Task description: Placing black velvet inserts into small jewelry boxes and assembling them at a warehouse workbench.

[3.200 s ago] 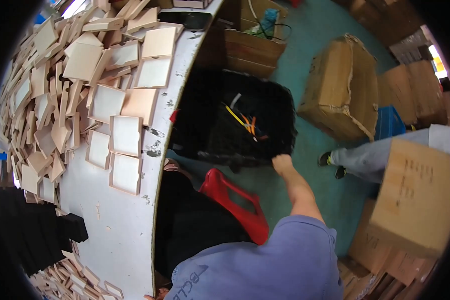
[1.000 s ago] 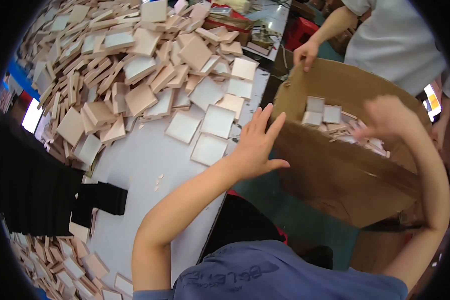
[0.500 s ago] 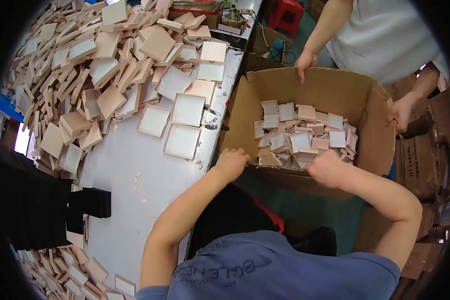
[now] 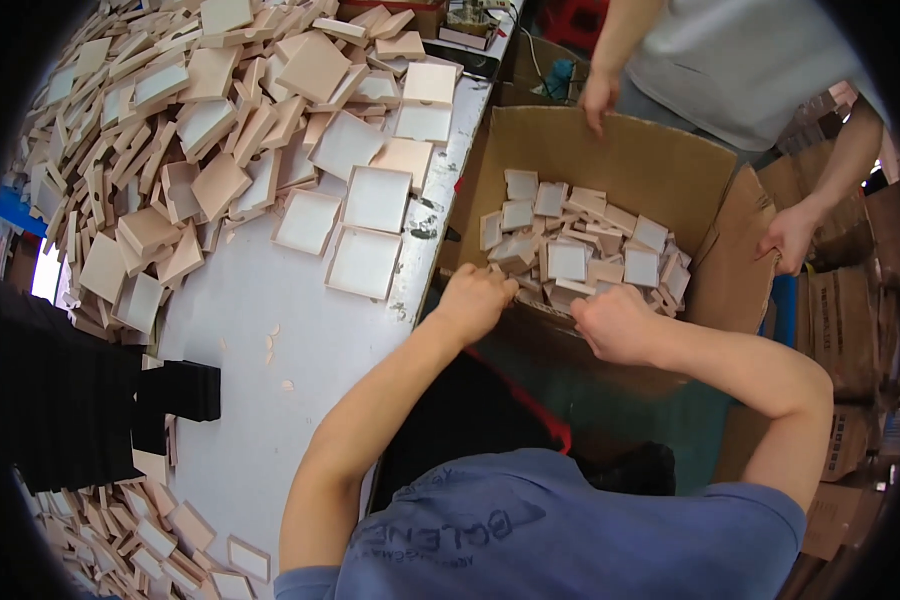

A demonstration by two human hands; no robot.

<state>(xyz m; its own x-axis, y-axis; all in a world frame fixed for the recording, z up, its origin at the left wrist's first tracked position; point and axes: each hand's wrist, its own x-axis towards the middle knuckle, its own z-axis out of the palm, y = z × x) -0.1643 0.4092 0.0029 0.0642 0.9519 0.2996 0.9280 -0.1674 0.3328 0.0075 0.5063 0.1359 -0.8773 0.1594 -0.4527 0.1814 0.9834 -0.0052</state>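
Note:
A big brown cardboard box with a heap of small pale pink box halves inside stands beyond the table's right edge. My left hand is closed on its near rim, close to the left corner. Further right along the same rim, my right hand is also closed on the cardboard, its fingertips partly hidden. Opposite me, a co-worker's hand touches the far rim, and that person's other hand holds the right side. The box sits somewhat tilted between us.
A large pile of pink box halves covers the far left of the white table. Several open ones lie near its right edge. A black stack stands at left, with more pieces below. Closed cartons are stacked at right.
The cardboard box has shifted a little to the left and turned slightly, its contents with it. My right hand has moved left with the rim. The co-worker's hands have moved along too.

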